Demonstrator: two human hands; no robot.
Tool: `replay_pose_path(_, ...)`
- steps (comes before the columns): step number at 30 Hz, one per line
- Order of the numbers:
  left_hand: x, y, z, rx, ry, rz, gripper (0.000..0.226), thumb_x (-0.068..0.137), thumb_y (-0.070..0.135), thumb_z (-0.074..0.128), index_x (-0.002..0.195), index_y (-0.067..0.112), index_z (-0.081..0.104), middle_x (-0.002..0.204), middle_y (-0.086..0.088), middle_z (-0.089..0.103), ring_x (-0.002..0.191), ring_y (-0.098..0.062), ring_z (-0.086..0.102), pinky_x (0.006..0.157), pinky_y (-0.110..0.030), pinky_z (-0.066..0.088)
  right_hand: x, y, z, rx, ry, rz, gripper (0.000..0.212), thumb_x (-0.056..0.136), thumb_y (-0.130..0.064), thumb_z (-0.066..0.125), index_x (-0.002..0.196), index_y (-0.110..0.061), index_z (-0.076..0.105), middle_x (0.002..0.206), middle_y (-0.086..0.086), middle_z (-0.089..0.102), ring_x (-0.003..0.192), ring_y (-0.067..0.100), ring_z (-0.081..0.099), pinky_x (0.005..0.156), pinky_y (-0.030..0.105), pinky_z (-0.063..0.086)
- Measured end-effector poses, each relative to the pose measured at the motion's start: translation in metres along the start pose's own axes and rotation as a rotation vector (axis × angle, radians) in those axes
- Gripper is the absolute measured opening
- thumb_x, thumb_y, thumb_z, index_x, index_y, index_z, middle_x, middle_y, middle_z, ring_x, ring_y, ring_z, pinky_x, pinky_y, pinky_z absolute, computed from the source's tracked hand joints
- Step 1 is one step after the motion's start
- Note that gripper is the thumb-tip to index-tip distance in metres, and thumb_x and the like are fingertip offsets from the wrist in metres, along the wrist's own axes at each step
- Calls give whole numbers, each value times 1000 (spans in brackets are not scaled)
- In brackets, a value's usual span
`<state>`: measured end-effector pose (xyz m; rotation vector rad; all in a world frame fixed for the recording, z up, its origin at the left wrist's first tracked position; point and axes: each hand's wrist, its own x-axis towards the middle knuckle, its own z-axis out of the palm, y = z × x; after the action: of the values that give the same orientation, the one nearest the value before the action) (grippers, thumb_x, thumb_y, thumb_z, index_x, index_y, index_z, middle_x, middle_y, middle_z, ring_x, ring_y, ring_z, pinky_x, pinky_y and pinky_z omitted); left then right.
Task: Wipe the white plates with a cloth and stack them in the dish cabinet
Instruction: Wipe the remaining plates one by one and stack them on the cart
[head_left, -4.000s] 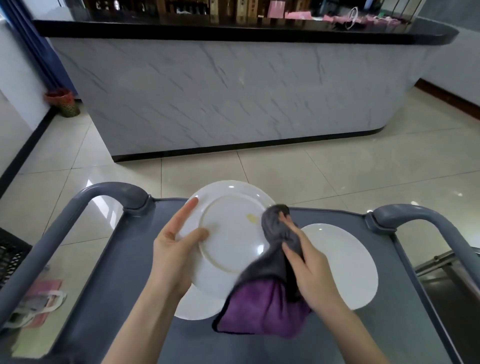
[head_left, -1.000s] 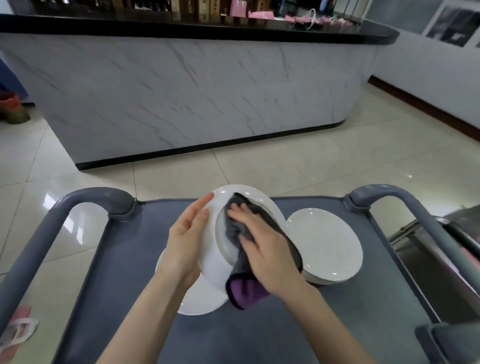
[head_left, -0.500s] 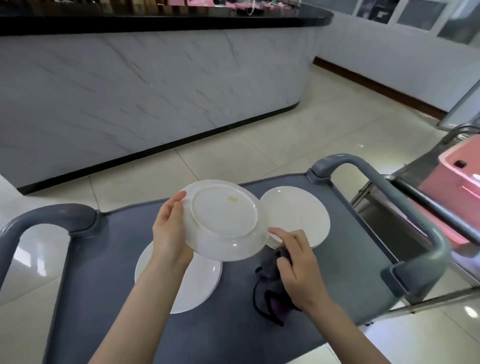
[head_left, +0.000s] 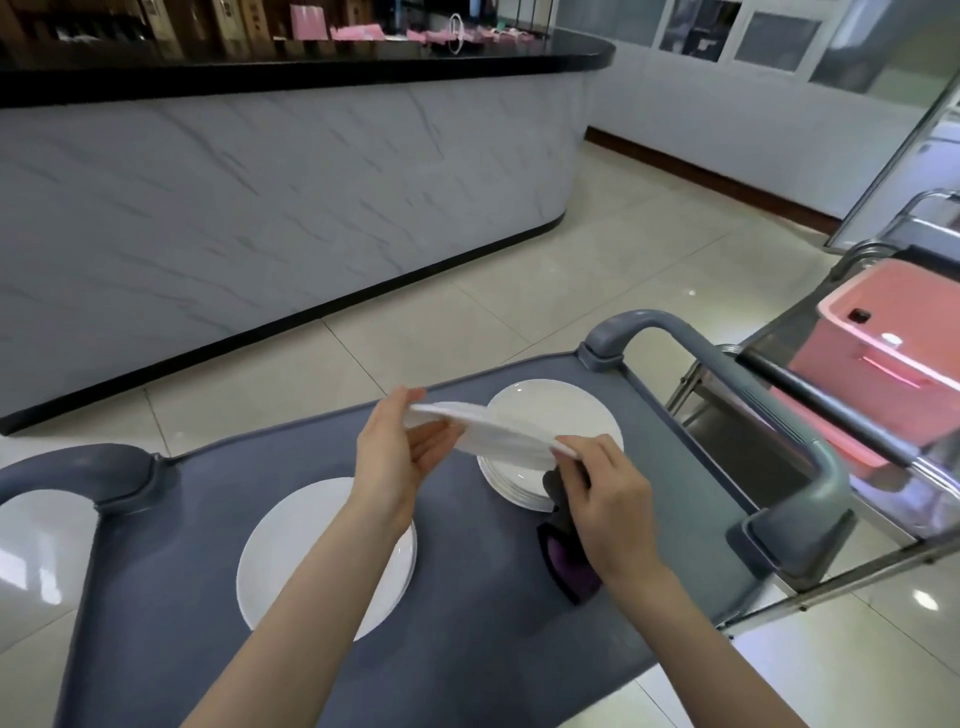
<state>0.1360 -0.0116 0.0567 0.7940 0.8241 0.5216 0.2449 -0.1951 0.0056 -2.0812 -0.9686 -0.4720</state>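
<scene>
Grey cart top (head_left: 467, 649) stands on pale floor tiles, a marble-fronted counter behind. Near its near left corner lies a stack of white plates (head_left: 291, 545). One left hand (head_left: 395, 462) clamps the left rim of a held plate (head_left: 498, 431), thumb above, fingers below. It hovers tilted over a second stack (head_left: 550, 410) by the far right corner. One right hand (head_left: 608, 488) pinches its right rim, with a grey-purple cloth (head_left: 566, 566) bunched beneath. It is probably best kept gripped at both rims, with the cloth clear.
</scene>
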Motion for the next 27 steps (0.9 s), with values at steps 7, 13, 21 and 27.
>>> replay_pose_path(7,25,-25,6,878,-68,379,22,102,40,49,100,30,68,70,3,67,71,-12,64,70,-25,48,22,36,-27,166,-139,398,41,93,-17,66,63,-1,43,56,-1,40,55,11,37,55,19,33)
replay_pose_path(13,64,-45,17,1089,-73,437,8,97,22,63,103,21,67,97,-5,61,88,-21,59,78,-29,46,39,72,-31,283,-269,667,37,90,-28,69,65,-5,55,60,2,54,59,15,49,60,26,38)
replay_pose_path(21,91,-69,34,869,69,155,13,92,22,66,90,34,71,93,7,75,89,-22,71,91,-45,58,48,108,-39,550,-360,783,29,90,-11,69,112,-29,69,94,-9,75,93,10,69,82,24,54)
replay_pose_path(27,104,-96,50,792,181,79,12,92,20,67,89,31,71,97,3,74,92,-24,70,93,-45,58,54,137,-30,626,-521,805,54,91,-7,62,119,-53,63,87,13,67,85,13,62,82,18,52)
